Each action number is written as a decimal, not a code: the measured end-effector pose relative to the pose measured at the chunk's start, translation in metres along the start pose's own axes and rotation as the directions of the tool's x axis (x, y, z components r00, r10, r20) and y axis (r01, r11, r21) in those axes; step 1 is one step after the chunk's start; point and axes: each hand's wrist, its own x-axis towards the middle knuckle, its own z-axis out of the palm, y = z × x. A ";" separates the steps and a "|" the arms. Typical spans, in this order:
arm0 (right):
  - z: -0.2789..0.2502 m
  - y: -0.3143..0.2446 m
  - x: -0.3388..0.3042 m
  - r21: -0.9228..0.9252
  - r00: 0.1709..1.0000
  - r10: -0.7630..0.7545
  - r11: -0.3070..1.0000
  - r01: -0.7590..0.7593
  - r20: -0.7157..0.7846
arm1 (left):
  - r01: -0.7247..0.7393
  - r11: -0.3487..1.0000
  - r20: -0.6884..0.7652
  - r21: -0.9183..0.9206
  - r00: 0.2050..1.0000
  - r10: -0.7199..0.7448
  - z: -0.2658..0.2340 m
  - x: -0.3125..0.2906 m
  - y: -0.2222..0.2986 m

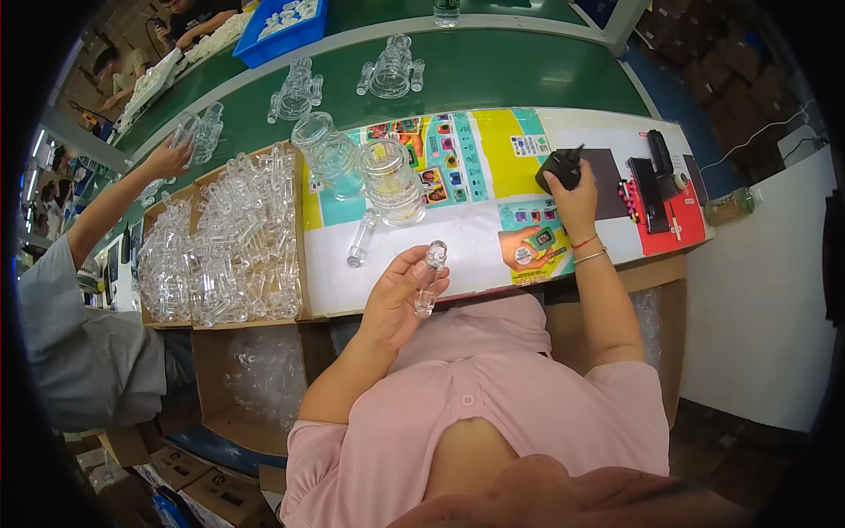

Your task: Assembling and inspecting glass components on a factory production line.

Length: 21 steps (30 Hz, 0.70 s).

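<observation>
The bottle (562,171) is black, the piece (429,287) colourless, the table (519,79) green.

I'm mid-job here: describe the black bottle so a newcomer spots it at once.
Start at the colourful printed sheet. Toward its right side, the right hand, with a red string at the wrist, grips a small black bottle. Unlike the dark flat slab and black case farther right, it is held in a hand and has a thin pointed tip.
</observation>
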 end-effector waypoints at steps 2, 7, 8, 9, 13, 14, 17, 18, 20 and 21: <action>0.001 0.002 -0.001 -0.026 0.999 0.028 0.999 -0.028 0.019 | 0.003 1.000 -0.010 0.006 1.000 -0.003 -0.002 0.003 -0.001; 0.006 0.015 -0.004 0.186 0.999 0.034 0.982 -0.038 0.027 | -0.008 1.000 -0.036 0.019 0.999 0.008 -0.001 0.008 -0.001; 0.005 0.009 -0.005 0.254 0.998 -0.051 0.965 0.057 -0.033 | -0.004 1.000 -0.040 0.016 0.999 0.004 -0.002 0.008 -0.001; 0.003 0.002 -0.006 0.314 0.986 -0.128 0.937 0.154 -0.103 | 0.002 1.000 -0.040 0.016 0.999 -0.002 -0.002 0.010 -0.001; -0.019 -0.033 -0.031 0.030 0.759 -0.507 0.824 0.566 -0.409 | -0.002 1.000 -0.077 0.013 0.997 0.003 -0.004 0.011 -0.001; -0.029 -0.042 -0.050 -0.100 0.747 -0.585 0.803 0.587 -0.315 | 0.001 1.000 -0.053 -0.007 0.999 -0.001 -0.006 0.011 -0.003; -0.017 -0.071 -0.088 0.349 0.856 -0.470 0.856 0.382 0.216 | 0.026 1.000 0.038 0.003 0.999 -0.026 -0.004 0.014 -0.012; 0.001 -0.097 -0.095 0.580 0.856 -0.395 0.802 0.143 0.335 | 0.042 0.999 0.102 0.024 0.994 -0.044 -0.003 0.016 -0.015; 0.025 -0.098 -0.110 0.661 0.842 -0.368 0.750 0.019 0.394 | 0.026 0.996 0.134 0.085 0.990 -0.038 -0.002 0.017 -0.015; 0.032 -0.097 -0.113 0.718 0.822 -0.345 0.688 -0.107 0.453 | 0.014 0.990 0.172 0.143 0.984 -0.039 0.001 0.018 -0.013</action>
